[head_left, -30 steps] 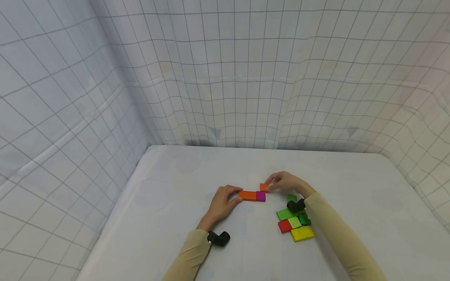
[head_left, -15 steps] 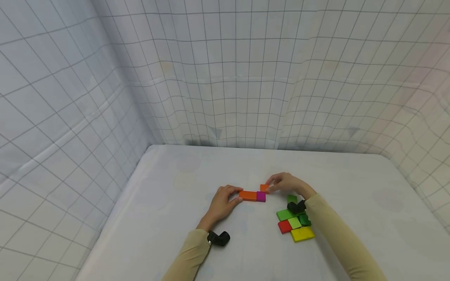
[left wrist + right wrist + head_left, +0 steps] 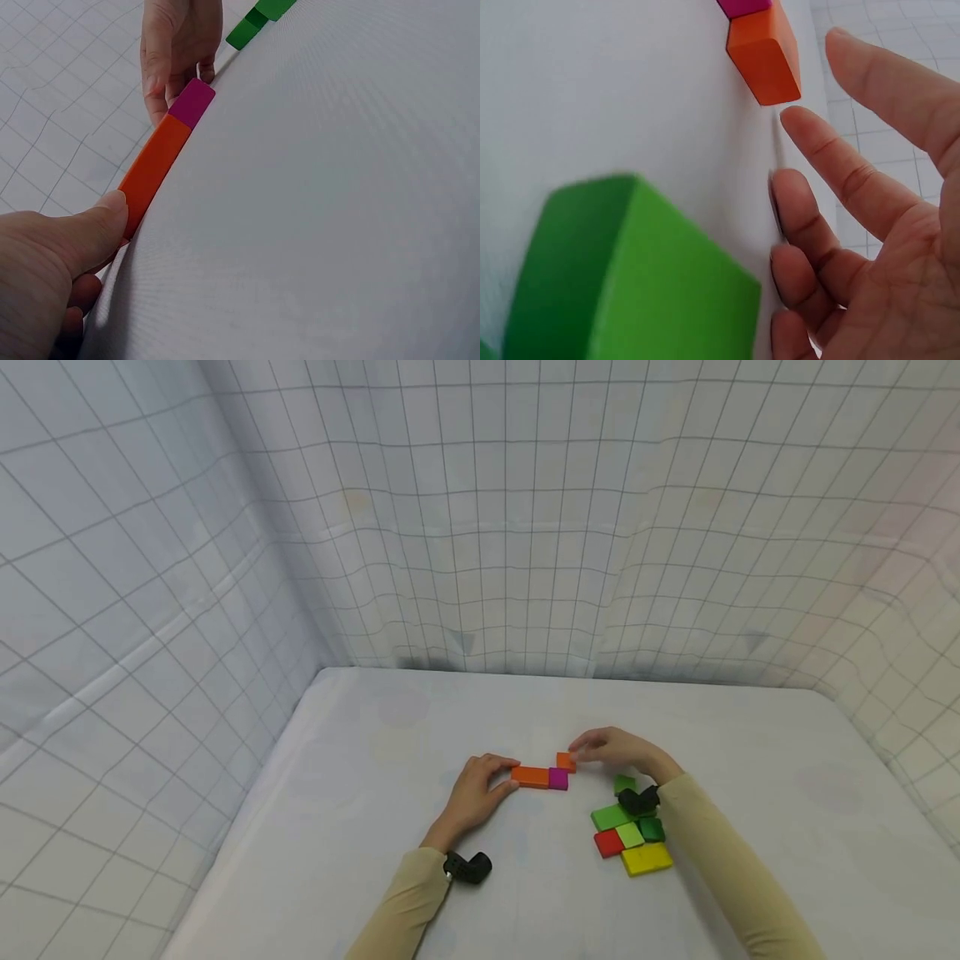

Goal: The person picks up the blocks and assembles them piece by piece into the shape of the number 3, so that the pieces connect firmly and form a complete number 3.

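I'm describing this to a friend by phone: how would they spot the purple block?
On the white table, the left hand pinches one end of a long orange block. At its other end sits the short purple block, the only piece of that colour.

On the table point(image 3: 360, 777): left block point(image 3: 530, 777) | middle block point(image 3: 558, 779) touches its right end | far block point(image 3: 566, 762) is behind middle block, a little to right | left hand point(image 3: 471, 793) at left end of left block | right hand point(image 3: 618, 750) just right of far block | block group point(image 3: 630, 835) lies nearer, to right
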{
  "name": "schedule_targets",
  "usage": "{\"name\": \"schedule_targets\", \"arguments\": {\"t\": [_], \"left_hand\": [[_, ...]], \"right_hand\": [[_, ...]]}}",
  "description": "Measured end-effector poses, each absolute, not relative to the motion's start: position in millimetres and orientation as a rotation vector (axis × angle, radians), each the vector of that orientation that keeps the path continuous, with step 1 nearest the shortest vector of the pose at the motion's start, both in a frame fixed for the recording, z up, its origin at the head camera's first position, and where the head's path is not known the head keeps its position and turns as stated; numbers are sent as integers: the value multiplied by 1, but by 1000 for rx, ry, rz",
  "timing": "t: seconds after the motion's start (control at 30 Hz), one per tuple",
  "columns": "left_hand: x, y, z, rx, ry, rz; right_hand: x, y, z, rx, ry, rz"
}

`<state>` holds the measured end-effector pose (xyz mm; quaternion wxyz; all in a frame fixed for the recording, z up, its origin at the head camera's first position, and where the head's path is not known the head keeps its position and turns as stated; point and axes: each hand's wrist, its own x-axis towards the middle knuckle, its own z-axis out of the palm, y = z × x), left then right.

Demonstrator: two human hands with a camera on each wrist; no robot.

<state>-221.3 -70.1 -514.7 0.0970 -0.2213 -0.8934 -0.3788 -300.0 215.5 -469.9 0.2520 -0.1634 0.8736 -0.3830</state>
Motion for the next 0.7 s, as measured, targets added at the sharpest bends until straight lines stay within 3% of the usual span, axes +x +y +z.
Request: {"name": "schedule_targets", "arguments": {"t": [0.47,0.7], "left_hand": [[-228,-71,-518,-642,-2671,-1122],[-224,-73,-518,-641,-2653,-1133]], "right_hand": [[-275,253,-452,-423,2408,-1224],[-236,256,-441,-851,2464,-1052]]}}
